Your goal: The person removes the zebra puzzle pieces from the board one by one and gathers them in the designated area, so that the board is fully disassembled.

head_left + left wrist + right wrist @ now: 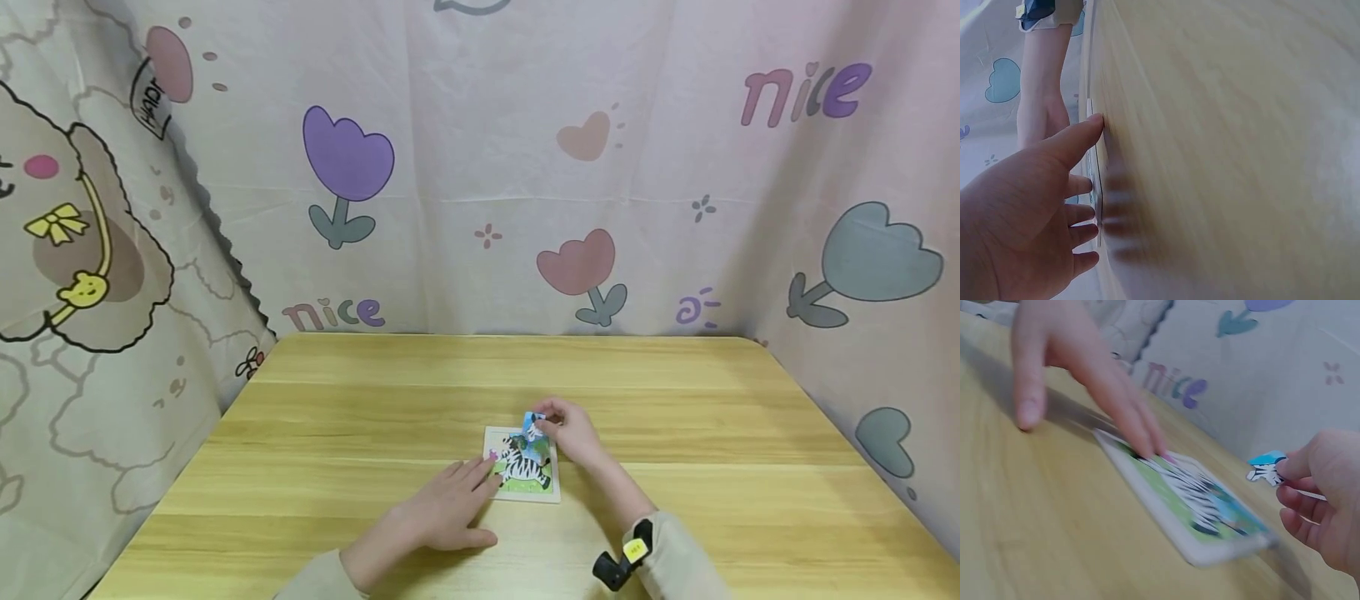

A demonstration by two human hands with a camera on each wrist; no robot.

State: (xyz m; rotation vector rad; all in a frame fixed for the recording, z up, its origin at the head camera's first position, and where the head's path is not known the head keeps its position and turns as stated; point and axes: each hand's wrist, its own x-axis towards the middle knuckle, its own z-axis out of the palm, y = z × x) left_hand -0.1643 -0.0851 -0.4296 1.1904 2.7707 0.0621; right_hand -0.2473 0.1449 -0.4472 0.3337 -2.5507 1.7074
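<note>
A zebra jigsaw puzzle in a pale frame lies on the table, green at its near side and blue further up. My right hand pinches a jigsaw piece between thumb and fingers above the puzzle's far edge. In the right wrist view that piece shows blue and zebra stripes. My left hand lies with straight, spread fingers, their tips on the left side of the puzzle frame. Its thumb reaches toward the table in the left wrist view.
The wooden table extends around the puzzle on all sides. Behind it hangs a printed curtain with tulips and lettering, and another patterned cloth hangs at the left. A black strap with a camera sits on the right wrist.
</note>
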